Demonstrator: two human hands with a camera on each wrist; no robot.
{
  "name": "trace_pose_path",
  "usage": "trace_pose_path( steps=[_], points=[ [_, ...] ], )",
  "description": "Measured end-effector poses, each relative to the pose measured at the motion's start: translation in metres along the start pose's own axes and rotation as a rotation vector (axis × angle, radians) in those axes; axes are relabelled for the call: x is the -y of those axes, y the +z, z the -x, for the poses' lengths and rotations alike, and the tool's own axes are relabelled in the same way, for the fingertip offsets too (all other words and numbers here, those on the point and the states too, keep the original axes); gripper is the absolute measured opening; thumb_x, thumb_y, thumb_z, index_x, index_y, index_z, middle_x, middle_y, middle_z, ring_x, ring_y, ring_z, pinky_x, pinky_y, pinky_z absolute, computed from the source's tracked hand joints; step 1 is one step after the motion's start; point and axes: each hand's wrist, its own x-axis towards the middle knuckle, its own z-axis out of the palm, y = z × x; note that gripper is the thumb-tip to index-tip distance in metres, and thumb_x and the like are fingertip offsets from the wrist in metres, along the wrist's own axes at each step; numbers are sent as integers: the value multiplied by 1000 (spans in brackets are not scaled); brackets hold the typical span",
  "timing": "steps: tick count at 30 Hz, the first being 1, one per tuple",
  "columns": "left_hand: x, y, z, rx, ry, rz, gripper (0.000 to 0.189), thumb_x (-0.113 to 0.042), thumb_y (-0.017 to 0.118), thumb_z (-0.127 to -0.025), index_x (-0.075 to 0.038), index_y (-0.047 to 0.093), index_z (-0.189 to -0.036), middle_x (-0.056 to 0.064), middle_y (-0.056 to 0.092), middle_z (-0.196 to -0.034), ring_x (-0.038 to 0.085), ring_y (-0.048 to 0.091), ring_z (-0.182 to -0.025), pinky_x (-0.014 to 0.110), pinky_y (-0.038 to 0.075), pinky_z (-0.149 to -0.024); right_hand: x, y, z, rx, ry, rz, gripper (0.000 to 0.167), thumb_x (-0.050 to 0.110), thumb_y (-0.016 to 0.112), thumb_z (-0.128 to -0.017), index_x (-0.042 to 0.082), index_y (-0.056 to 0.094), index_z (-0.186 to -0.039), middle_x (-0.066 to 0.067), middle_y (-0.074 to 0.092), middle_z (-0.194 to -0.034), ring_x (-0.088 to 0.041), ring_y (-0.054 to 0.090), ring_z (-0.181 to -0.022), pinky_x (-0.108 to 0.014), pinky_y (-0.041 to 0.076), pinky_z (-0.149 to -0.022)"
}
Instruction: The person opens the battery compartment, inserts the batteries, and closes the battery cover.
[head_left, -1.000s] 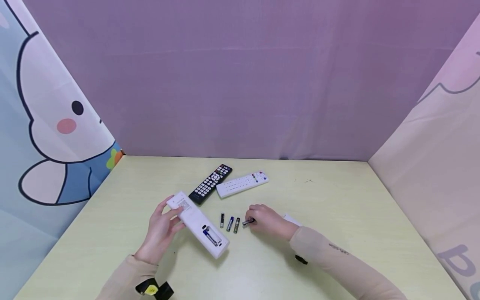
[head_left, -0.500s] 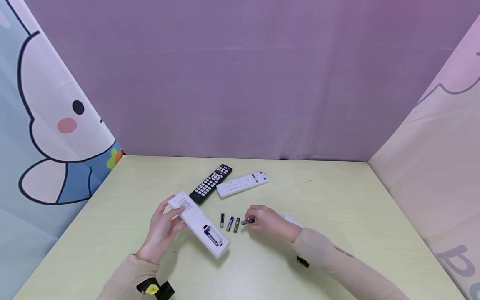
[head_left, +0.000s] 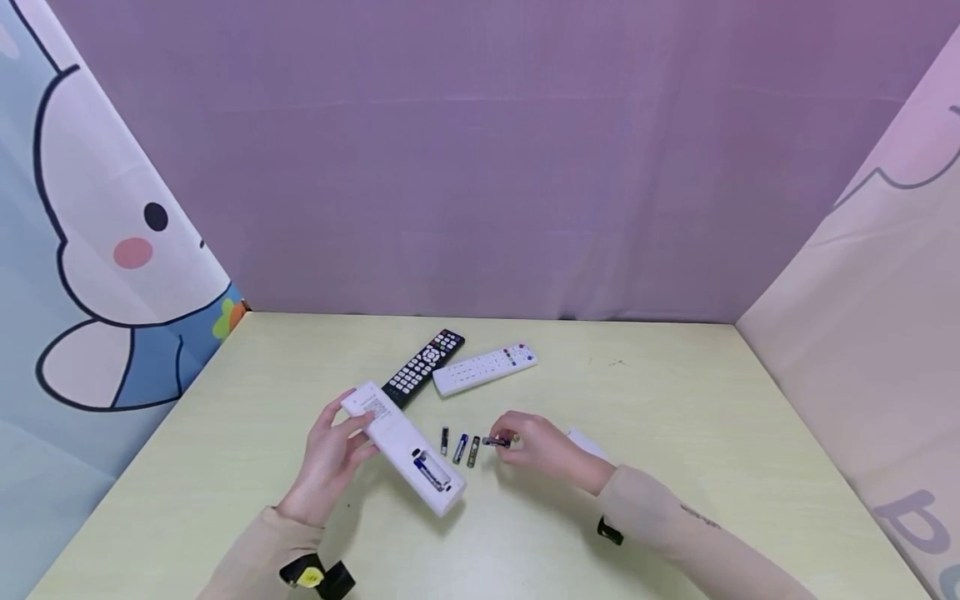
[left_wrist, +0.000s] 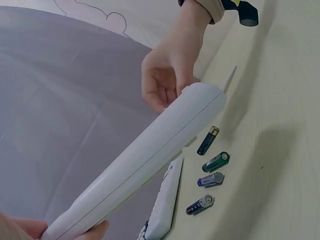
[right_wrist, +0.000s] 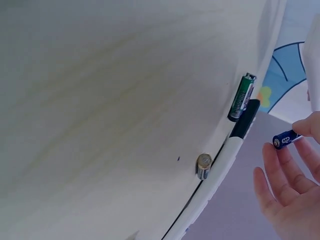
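My left hand [head_left: 330, 462] grips a white remote control [head_left: 393, 433] by its far end, back side up, thumb on the label. Its battery compartment is uncovered, with one blue-and-white battery [head_left: 431, 469] in it. To the right, my right hand [head_left: 536, 446] pinches a dark blue battery [right_wrist: 286, 139] between thumb and fingers, its end pointing left toward the remote. Several batteries stand or lie on the table between the hands: a green one [left_wrist: 216, 161], a blue one [left_wrist: 210, 179], a dark one [left_wrist: 200, 204] and a gold-tipped one [left_wrist: 207, 140] below the right hand.
Behind the hands lie a black remote [head_left: 423, 367] and another white remote [head_left: 486, 369], their ends close together. A flat white piece [head_left: 587, 442] lies behind the right wrist, partly hidden. A purple cloth [head_left: 480, 167] stands at the table's back edge.
My left hand has shifted the remote slightly to the right. The right hand has moved a little to the right, and its battery now lies more level.
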Motion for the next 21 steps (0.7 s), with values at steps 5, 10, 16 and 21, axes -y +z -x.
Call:
trace_pose_path(
  steps=[5,10,16,21],
  points=[
    [1,5,-1,6,1,3,58,2,41,-88,-13,18,-139,17,30,-133,11,61,-83,27,51,-80,6,-2,4,-22,22,-53,15,6,63,-77,8,61,-92,2,61,-85,-8,56,-77,-26,53,-72],
    [2,11,-2,14,8,6,57,2,41,-88,-13,20,-138,17,33,-129,12,61,-81,25,53,-76,10,-3,7,-44,23,-62,15,8,63,-78,8,61,-92,3,61,-83,-7,56,-77,-28,53,-71],
    [3,16,-2,27,15,9,56,2,41,-88,-14,21,-138,16,35,-126,12,61,-80,23,54,-72,16,-3,11,-96,-18,-57,15,7,64,-77,7,61,-92,2,61,-82,-7,56,-76,-27,53,-69],
    [4,19,-2,35,22,11,56,2,41,-89,-14,21,-139,16,34,-128,11,61,-80,22,54,-72,22,-4,14,-172,-111,-42,17,5,66,-76,5,63,-92,0,62,-81,-8,57,-74,-24,53,-68]
  ],
)
